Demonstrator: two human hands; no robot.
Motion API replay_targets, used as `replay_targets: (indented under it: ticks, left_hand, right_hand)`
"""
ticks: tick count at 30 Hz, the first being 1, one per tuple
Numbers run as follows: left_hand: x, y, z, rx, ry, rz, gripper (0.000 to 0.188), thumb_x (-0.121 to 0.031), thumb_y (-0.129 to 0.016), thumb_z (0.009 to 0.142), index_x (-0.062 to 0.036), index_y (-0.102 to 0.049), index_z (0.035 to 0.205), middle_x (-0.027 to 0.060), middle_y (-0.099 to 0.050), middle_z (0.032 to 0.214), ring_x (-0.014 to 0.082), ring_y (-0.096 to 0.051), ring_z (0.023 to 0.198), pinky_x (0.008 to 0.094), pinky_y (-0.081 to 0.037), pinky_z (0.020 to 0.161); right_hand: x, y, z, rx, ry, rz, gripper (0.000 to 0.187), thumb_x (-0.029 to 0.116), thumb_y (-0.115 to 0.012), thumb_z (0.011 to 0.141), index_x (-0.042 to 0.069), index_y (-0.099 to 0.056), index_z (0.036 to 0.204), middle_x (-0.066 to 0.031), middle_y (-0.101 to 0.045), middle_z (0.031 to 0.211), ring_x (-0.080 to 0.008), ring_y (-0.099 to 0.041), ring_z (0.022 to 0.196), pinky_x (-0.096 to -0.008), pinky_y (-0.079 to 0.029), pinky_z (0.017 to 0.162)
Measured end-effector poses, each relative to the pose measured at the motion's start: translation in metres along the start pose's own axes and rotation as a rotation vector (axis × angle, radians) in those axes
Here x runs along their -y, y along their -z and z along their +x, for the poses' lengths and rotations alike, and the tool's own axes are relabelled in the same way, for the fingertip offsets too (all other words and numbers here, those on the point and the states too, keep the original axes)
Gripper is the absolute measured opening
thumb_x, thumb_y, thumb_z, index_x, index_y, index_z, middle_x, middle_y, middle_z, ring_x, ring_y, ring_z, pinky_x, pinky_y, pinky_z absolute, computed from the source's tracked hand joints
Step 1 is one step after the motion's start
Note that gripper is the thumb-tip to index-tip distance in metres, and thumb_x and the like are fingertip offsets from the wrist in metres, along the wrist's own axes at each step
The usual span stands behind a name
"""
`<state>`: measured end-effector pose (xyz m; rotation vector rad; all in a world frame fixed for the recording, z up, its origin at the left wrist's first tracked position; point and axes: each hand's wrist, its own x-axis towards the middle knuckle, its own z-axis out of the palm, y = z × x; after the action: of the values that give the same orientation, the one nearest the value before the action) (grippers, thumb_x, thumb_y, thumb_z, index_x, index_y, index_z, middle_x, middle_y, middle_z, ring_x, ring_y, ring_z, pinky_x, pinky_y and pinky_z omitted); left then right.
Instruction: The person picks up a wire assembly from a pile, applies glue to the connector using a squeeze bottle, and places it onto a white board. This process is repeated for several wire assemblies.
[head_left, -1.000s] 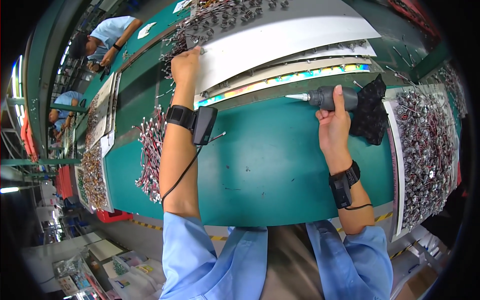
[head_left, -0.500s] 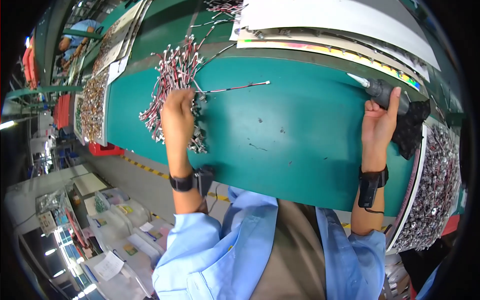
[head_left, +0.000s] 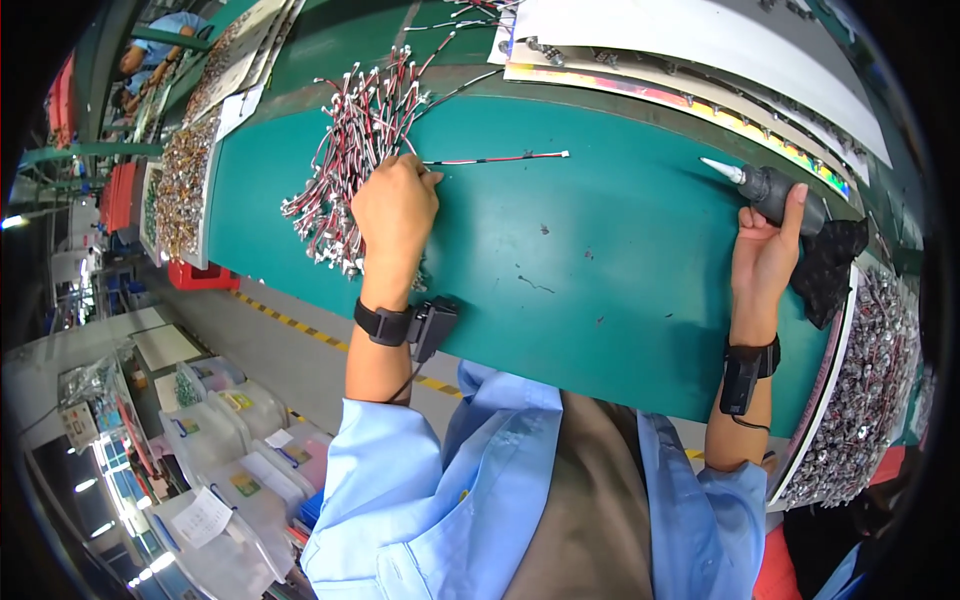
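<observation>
My left hand (head_left: 395, 215) is closed over the right side of a heap of red, black and white connector wires (head_left: 350, 140). Its fingertips are mostly hidden, and I cannot make out what is between them. A single connector wire (head_left: 500, 159) runs out rightward from beside those fingers and lies on the green table mat (head_left: 620, 300). In my right hand (head_left: 765, 245) is a dark grey nozzle bottle (head_left: 768, 190), tilted with its white pointed tip toward the left. A black cloth (head_left: 832, 268) hangs beside the bottle's base.
Boards full of small parts stand at the left (head_left: 188, 190) and right (head_left: 850, 390) table ends. White sheets (head_left: 690, 35) over stacked trays line the far side. Dark scraps (head_left: 535, 284) dot the mat. Clear plastic boxes (head_left: 225, 430) stand at lower left, beyond a yellow-black floor stripe (head_left: 290, 322).
My left hand has shifted right across the wire heap, toward the single wire. That wire stays in place on the mat. My right hand keeps hold of the bottle; the whole view has shifted slightly.
</observation>
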<state>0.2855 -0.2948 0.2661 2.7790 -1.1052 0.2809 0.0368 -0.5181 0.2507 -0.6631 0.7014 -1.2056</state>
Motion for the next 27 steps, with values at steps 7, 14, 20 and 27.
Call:
replay_targets:
  ticks: [7, 14, 20, 27]
  left_hand:
    - [0.001, 0.024, -0.015, 0.227, 0.393, -1.031, 0.021, -0.019, -0.057, 0.08, 0.0007, -0.056, 0.086, 0.011, -0.06, 0.079, 0.02, -0.057, 0.055, 0.0267, -0.045, 0.044]
    - [0.002, 0.083, -0.037, -0.387, 0.131, -1.837, 0.023, -0.016, -0.043, 0.087, 0.0026, -0.047, 0.099, 0.0198, -0.055, 0.089, 0.0187, -0.058, 0.064, 0.0221, -0.046, 0.04]
    - [-0.035, 0.076, -0.019, -0.205, 0.132, -1.723, 0.021, -0.013, -0.045, 0.087, 0.004, -0.047, 0.099, 0.0218, -0.054, 0.093, 0.024, -0.061, 0.071, 0.0262, -0.052, 0.046]
    - [-0.099, -0.016, -0.044, 0.278, 0.314, -1.993, 0.019, -0.008, -0.053, 0.083, 0.0031, -0.049, 0.097, 0.0158, -0.057, 0.091, 0.0228, -0.061, 0.073, 0.0278, -0.052, 0.054]
  right_hand:
    - [0.004, 0.002, -0.002, 0.039, -0.024, 0.04, 0.024, 0.031, -0.051, 0.086, 0.007, -0.052, 0.089, -0.0048, -0.057, 0.082, -0.0065, -0.04, 0.055, -0.0215, -0.032, 0.051]
    - [0.005, -0.001, -0.005, 0.03, -0.026, 0.016, 0.029, 0.031, -0.051, 0.086, 0.004, -0.049, 0.097, -0.0136, -0.057, 0.096, -0.0067, -0.04, 0.056, -0.0208, -0.033, 0.052]
    - [0.006, 0.003, -0.006, 0.063, 0.01, 0.005, 0.032, 0.031, -0.05, 0.086, 0.002, -0.048, 0.101, -0.016, -0.054, 0.102, -0.0074, -0.041, 0.058, -0.0214, -0.034, 0.053]
    - [0.003, -0.007, -0.026, 0.273, 0.111, -0.17, 0.05, 0.036, -0.054, 0.083, -0.002, -0.041, 0.113, -0.0171, -0.052, 0.107, -0.0121, -0.049, 0.07, -0.0243, -0.04, 0.063]
